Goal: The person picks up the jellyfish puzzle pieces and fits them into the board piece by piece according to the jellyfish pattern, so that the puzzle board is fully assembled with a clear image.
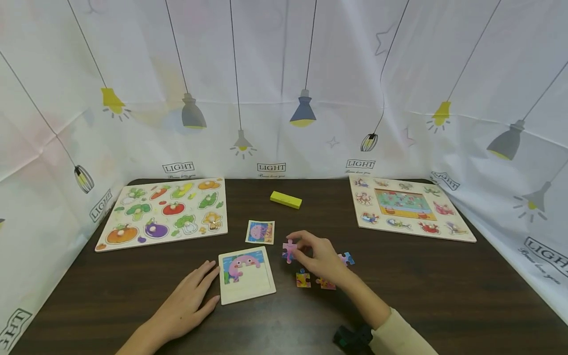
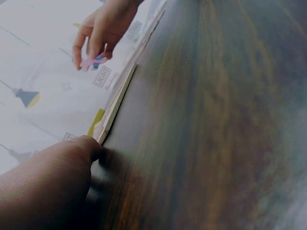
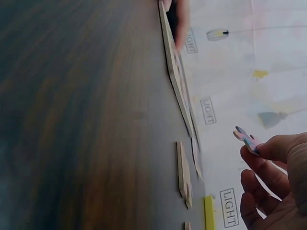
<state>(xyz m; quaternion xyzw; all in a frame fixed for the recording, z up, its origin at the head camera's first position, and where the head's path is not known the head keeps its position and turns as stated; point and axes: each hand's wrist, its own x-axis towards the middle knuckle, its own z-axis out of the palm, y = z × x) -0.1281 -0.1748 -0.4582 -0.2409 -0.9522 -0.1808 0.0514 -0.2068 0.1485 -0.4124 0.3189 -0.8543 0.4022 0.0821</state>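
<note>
A pink and blue jigsaw piece [image 1: 290,250] is pinched between thumb and index finger of my right hand [image 1: 317,254], raised above the table in the right wrist view. My left hand [image 1: 188,298] lies with its fingers spread on the table, fingertips and thumb at the left edge of a square wooden puzzle tray [image 1: 250,291]. Joined pieces showing a pink octopus [image 1: 244,264] fill the tray's upper part; below, its pale base shows. Close by my right hand are a yellow piece [image 1: 303,280], an orange-pink piece [image 1: 327,284] and a partly covered blue-pink piece [image 1: 348,258].
An octopus picture card [image 1: 261,232] lies behind the tray, and a yellow block [image 1: 286,199] farther back. A vegetable puzzle board [image 1: 166,212] is at back left, an animal board [image 1: 408,209] at back right. A black object [image 1: 352,340] shows near my right sleeve.
</note>
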